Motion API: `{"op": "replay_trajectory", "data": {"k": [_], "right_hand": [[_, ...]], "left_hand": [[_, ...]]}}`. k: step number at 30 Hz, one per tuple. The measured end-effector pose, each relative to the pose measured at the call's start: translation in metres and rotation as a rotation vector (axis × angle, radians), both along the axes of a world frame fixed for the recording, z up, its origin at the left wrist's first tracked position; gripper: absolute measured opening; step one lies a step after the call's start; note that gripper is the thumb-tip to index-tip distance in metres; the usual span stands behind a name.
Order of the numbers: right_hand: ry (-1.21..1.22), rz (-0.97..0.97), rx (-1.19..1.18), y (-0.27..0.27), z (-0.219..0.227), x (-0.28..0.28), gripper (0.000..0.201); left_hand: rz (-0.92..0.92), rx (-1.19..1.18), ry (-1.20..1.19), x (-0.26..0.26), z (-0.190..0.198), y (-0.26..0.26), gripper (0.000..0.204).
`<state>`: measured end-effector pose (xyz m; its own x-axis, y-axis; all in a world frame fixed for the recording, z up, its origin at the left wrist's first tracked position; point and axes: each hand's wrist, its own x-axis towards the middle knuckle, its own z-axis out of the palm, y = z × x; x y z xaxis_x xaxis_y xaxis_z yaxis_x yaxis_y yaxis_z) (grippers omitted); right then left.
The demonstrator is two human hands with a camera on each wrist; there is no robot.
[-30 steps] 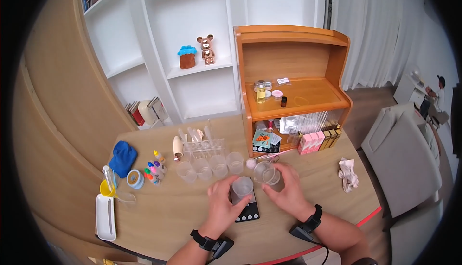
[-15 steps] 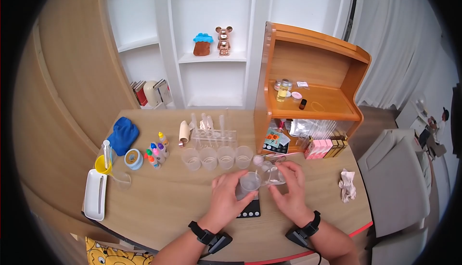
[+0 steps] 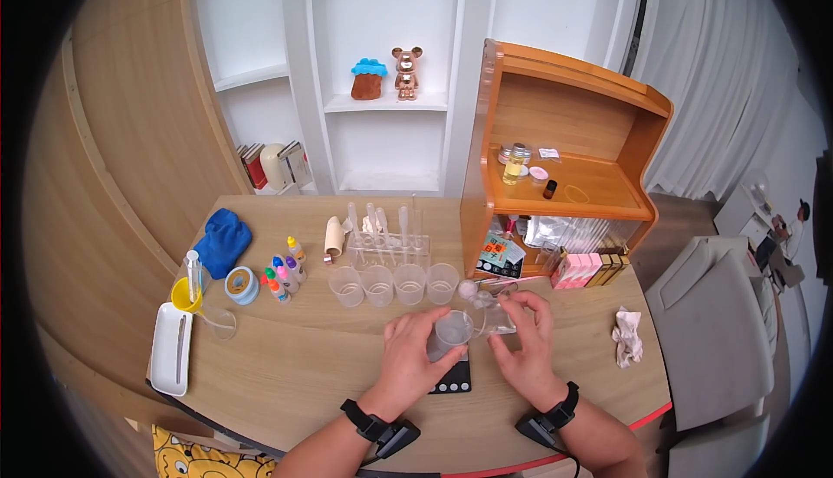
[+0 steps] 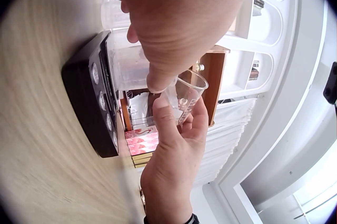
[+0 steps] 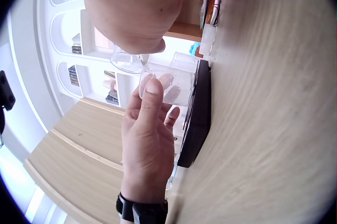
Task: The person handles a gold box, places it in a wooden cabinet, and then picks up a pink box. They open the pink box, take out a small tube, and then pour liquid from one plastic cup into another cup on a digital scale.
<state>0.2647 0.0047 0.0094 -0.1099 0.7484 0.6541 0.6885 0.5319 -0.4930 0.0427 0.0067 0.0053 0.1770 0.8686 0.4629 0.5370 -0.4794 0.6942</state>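
My left hand (image 3: 409, 358) grips a frosted plastic cup (image 3: 453, 329) over the black scale (image 3: 453, 380); in the right wrist view its thumb lies along the cup (image 5: 176, 84). My right hand (image 3: 528, 348) holds a clear beaker (image 3: 497, 320), tipped toward the cup with its rim at the cup's edge. Printed marks show on the beaker (image 4: 185, 103) in the left wrist view. Whether liquid runs between them, I cannot tell. Several empty-looking plastic cups (image 3: 378, 285) stand in a row behind, in front of a clear rack (image 3: 390, 251) with tubes.
On the left lie a white tray (image 3: 172, 350), a yellow funnel (image 3: 185, 296), tape (image 3: 241, 286), small dropper bottles (image 3: 282, 278) and a blue cloth (image 3: 223, 244). A wooden shelf unit (image 3: 564, 192) stands at the back right, crumpled tissue (image 3: 626, 337) at the right.
The right hand's beaker has gone from nearly upright to tilted, its rim now at the left hand's cup. The head view has shifted, and the cup now covers more of the scale.
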Motion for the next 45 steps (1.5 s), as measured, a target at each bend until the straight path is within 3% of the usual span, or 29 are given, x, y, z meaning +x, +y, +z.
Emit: {"op": "replay_trajectory", "data": {"k": [26, 30, 34, 37, 39, 40, 42, 45], "right_hand": [[-0.039, -0.042, 0.014, 0.002, 0.000, -0.001, 0.066], [0.042, -0.072, -0.106, 0.012, -0.022, 0.005, 0.061], [0.124, -0.096, -0.257, 0.017, -0.031, 0.017, 0.058], [0.103, -0.135, -0.278, 0.019, -0.035, 0.019, 0.059], [0.083, -0.151, -0.265, 0.018, -0.034, 0.019, 0.060], [0.070, -0.153, -0.262, 0.017, -0.035, 0.019, 0.060], [0.065, -0.155, -0.258, 0.018, -0.036, 0.019, 0.060], [0.094, -0.137, -0.312, 0.019, -0.039, 0.020, 0.061]], "left_hand": [[-0.006, 0.012, -0.011, 0.000, -0.004, 0.000, 0.064], [-0.012, -0.072, -0.030, -0.001, 0.000, -0.001, 0.063], [0.016, 0.041, -0.015, -0.013, 0.007, -0.001, 0.063], [0.128, 0.197, -0.003, -0.028, 0.022, 0.001, 0.066], [0.322, 0.324, -0.026, -0.048, 0.026, 0.006, 0.068], [0.319, 0.329, -0.020, -0.059, 0.029, 0.010, 0.068], [0.523, 0.281, -0.096, -0.084, 0.034, 0.017, 0.068], [0.677, 0.238, -0.133, -0.107, 0.031, 0.024, 0.065]]}}
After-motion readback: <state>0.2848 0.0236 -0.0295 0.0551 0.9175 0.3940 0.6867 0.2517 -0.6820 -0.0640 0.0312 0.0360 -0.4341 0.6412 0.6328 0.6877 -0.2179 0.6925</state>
